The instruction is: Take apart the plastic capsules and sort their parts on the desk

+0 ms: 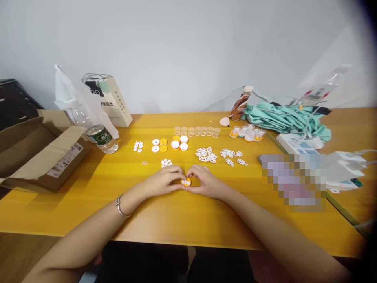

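Note:
Near the table's middle, my left hand and my right hand meet around a small round orange piece with white parts in it. The fingertips of both hands grip its rim from either side. Just beyond my left hand lies a small pile of white round pieces. Behind that are white and orange discs and stacked white and orange round pieces. White lattice-like plastic parts lie beyond my right hand, with more such parts to their right.
Clear cups stand in a row at the back, beside assembled clear-topped pieces. An open cardboard box and a water bottle are on the left. A brown drink bottle, a green umbrella and a blurred-out object occupy the right.

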A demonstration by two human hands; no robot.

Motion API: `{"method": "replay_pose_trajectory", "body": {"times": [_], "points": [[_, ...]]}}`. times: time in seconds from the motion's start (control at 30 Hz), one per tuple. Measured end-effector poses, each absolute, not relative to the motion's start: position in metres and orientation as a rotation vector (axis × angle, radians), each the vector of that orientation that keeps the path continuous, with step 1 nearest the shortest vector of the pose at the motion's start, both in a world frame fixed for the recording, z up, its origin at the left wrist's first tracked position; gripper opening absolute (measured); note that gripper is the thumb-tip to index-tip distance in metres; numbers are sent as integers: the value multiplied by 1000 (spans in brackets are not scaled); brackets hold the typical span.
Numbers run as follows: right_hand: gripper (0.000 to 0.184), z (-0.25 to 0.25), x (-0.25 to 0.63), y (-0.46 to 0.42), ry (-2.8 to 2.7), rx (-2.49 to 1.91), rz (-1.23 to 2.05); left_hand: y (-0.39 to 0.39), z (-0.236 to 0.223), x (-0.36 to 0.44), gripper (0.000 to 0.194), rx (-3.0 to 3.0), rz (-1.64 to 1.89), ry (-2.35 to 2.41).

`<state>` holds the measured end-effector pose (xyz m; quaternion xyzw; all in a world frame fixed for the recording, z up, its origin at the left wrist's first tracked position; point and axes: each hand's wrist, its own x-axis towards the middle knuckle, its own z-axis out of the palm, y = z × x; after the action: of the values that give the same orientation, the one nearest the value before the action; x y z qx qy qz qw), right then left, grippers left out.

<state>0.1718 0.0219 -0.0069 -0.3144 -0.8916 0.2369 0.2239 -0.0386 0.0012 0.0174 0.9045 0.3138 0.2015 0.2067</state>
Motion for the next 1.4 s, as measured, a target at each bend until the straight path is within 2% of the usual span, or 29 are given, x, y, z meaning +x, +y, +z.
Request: {"method": "replay_pose_trajectory", "body": {"times": [0.17, 0.77, 1.0, 1.2, 1.4], "points": [[17, -6, 171, 21, -2458, -867, 655, 6, 8, -36, 18, 2448, 585, 970], [16, -7, 162, 14, -2445, -965, 613, -3, 4, -24, 14, 2141, 569, 1365], [17, -8, 158, 10, -2379, -1002, 608, -7, 15, -21, 5, 2283, 531, 1387], [15, -10, 158, 11, -2370, -997, 610, -10, 13, -22, 13, 2644, 404, 1258], [18, -13, 159, 14, -2374, -988, 629, -10, 6, -26, 11, 2757, 475, 1262]]}}
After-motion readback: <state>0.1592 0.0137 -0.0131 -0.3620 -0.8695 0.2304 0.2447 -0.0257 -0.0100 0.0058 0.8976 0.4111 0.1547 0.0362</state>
